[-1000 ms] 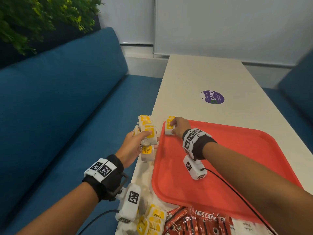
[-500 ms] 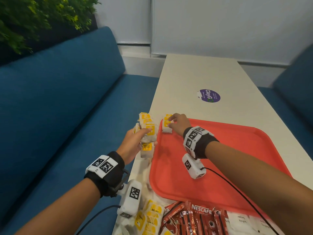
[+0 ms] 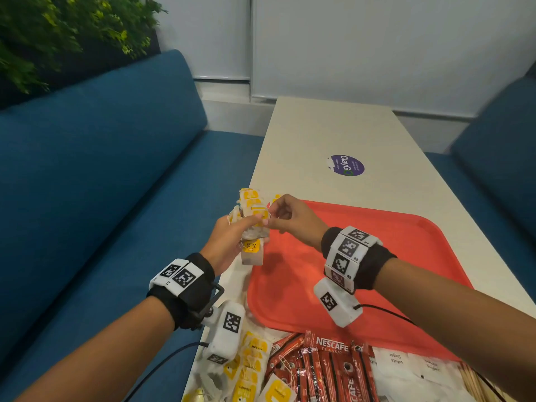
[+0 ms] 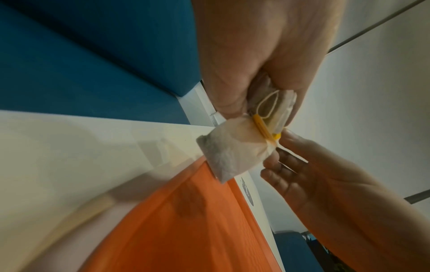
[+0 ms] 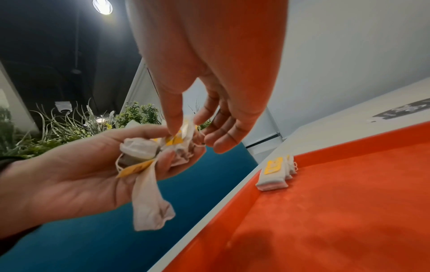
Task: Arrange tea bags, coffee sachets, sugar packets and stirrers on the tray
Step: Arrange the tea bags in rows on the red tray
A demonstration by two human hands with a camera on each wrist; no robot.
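Basically early stage. The tray [image 3: 391,271] held only a couple of tea bags [image 5: 274,173], standing against its rim at the right middle of the right wrist view; in the head view they were mostly hidden behind the right hand, so the exact count was unclear, probably two or three.

The left hand [image 3: 226,245] was clamped round a bunch [image 3: 252,216] of tea bags, held above the tray's left edge at frame centre, one bag dangling below the fist. The right hand [image 3: 290,216] met it there, thumb and forefinger pinching a bag or tag at the top of the bunch, other fingers loosely spread. Hands together, touching through the bags.

Left to do, by my read:
- rest of the handful onto the tray
- loose tea bags [image 3: 246,369] at lower centre of the head view, on the table [image 3: 319,134]
- coffee sachets [image 3: 327,369], lower centre, off the tray
- sugar packets [image 3: 406,369], lower right
- stirrers [image 3: 475,384], lower right corner, barely in view

Most of the tray floor was bare.
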